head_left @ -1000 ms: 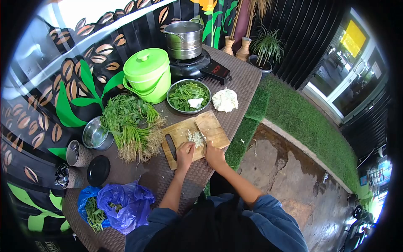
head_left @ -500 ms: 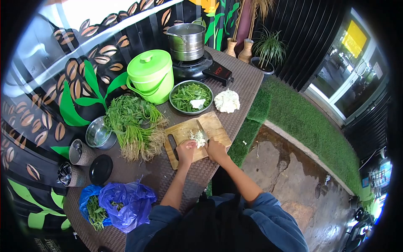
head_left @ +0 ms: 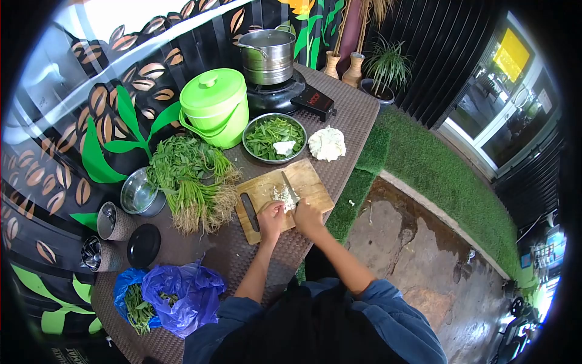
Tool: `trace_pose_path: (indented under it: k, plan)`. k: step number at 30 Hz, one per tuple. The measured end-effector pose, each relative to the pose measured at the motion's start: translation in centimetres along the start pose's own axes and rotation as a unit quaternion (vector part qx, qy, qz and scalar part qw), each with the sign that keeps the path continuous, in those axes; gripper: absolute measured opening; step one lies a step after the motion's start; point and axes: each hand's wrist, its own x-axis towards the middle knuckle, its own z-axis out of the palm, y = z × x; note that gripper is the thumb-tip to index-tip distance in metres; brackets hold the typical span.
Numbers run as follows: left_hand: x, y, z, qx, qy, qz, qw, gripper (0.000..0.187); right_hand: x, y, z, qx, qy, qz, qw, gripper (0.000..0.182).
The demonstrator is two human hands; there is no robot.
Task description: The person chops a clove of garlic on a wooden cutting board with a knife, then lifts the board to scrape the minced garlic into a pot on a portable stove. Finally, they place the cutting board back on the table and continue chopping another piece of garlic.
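Observation:
My right hand [head_left: 310, 219] is wrapped round the handle of a kitchen knife [head_left: 289, 184]. Its blade points away from me, at the right side of a small heap of finely chopped white pieces [head_left: 282, 194], which look like garlic. My left hand [head_left: 270, 220] is at the near side of this heap with its fingers pinched together; whatever they hold is too small to make out. Under both hands lies a wooden cutting board [head_left: 310, 176] with a dark slot along its left end.
Behind the board stand a steel bowl of cut greens [head_left: 273, 138], a white bumpy heap [head_left: 327, 144], a green lidded bucket [head_left: 215, 109] and a steel pot [head_left: 267, 57] on a stove. Left are rooted greens [head_left: 194, 182], a metal bowl [head_left: 142, 193] and blue plastic bags [head_left: 185, 297].
My right hand and the knife have shifted very slightly, staying beside the chopped heap. The left hand remains pinched at the pile. The whole view has shifted a little.

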Motion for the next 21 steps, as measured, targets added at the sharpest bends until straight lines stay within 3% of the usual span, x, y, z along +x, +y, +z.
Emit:
trace_pose_path:
  k: [3,7,11,15,19,21]
  plan:
    - [0.0,0.2,-0.1,0.022,0.001,0.009,1.000,0.009,-0.4,-0.7,3.2,-0.034,0.039,0.009,0.999,0.035]
    - [0.0,0.3,0.0,0.032,0.001,0.032,0.999,0.009,1.2,-0.1,1.9,-0.005,0.041,-0.028,0.999,0.037]
    - [-0.2,0.6,-0.2,0.030,0.012,0.021,0.999,0.008,-0.3,-0.2,0.4,0.013,-0.018,0.004,1.000,0.042]
    - [-0.1,0.3,0.0,0.035,0.027,0.041,0.998,0.009,-1.5,-0.9,2.7,0.004,-0.002,0.046,0.999,0.042]
    - [-0.4,0.4,-0.2,0.042,-0.002,0.017,0.999,0.010,0.2,0.4,1.0,0.026,-0.018,-0.016,0.999,0.046]
    - [-0.4,0.9,-0.4,0.181,0.032,0.086,0.979,0.012,0.1,0.6,0.6,0.020,-0.020,-0.020,0.999,0.044]
